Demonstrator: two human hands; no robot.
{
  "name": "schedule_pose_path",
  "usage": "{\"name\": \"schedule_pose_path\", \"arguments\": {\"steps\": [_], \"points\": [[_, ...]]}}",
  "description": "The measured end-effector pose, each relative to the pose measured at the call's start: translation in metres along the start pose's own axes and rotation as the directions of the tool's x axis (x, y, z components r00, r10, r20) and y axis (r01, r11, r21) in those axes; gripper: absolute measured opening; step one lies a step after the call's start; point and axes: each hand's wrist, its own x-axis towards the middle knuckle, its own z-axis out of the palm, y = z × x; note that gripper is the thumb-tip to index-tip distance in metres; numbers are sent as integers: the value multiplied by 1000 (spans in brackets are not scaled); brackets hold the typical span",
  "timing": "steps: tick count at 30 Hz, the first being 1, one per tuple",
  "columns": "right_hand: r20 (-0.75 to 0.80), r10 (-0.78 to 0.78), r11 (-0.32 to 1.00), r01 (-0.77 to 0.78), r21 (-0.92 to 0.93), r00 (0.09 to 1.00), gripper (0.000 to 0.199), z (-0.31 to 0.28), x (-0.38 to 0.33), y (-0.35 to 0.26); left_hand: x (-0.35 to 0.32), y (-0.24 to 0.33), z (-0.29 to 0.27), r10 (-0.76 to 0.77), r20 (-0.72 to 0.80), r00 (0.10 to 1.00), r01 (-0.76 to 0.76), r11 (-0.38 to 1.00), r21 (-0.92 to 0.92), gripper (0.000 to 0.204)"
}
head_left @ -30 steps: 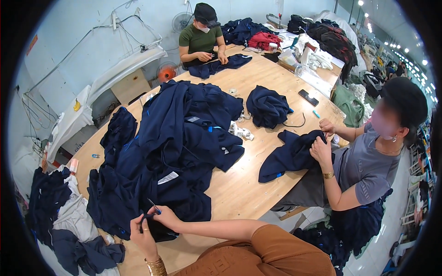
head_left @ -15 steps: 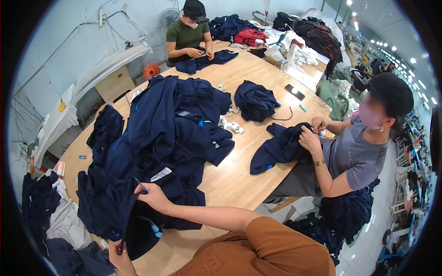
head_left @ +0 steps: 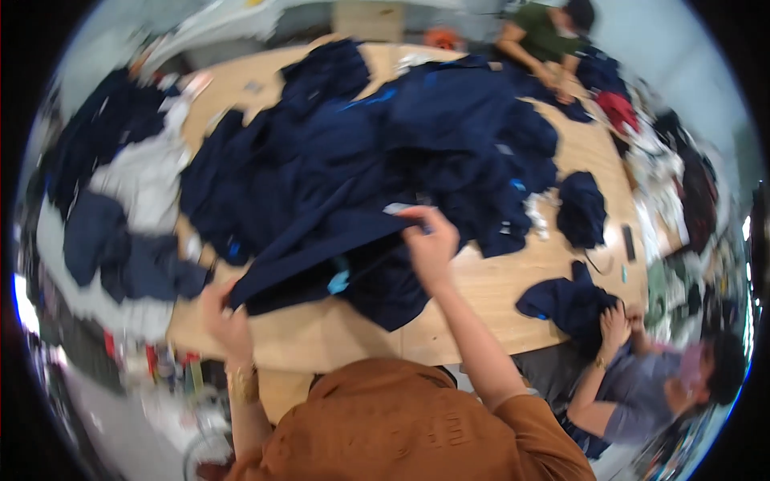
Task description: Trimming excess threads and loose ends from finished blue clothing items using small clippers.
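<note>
While blur softened detail, left hand clamped fingers on left end of navy garment; right hand clamped opposite end, fingertips partly hidden. Garment spanned gap between hands, over table. Beyond, navy pile concealed lower layers.

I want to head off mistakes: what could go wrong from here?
The navy cloth held between the left hand and right hand seems to run into the navy pile beyond it, so a pull might drag other pieces along. The light-blue piece showing beneath the held edge could get folded under and missed.
</note>
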Motion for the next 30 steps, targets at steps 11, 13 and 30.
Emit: {"name": "schedule_pose_path", "arguments": {"steps": [11,13,30], "points": [[74,123,987,-130,90,990,19,-2,-31,9,-70,-31,3,-258,6,966,258,965,-39,45],[90,120,990,-126,66,989,17,-4,-33,10,-81,-36,5,-346,23,938,345,925,-160,36],[206,52,996,-65,55,977,29,-7,-48,0,-69,-18,19,-297,735,609,529,-538,-656,67]]}}
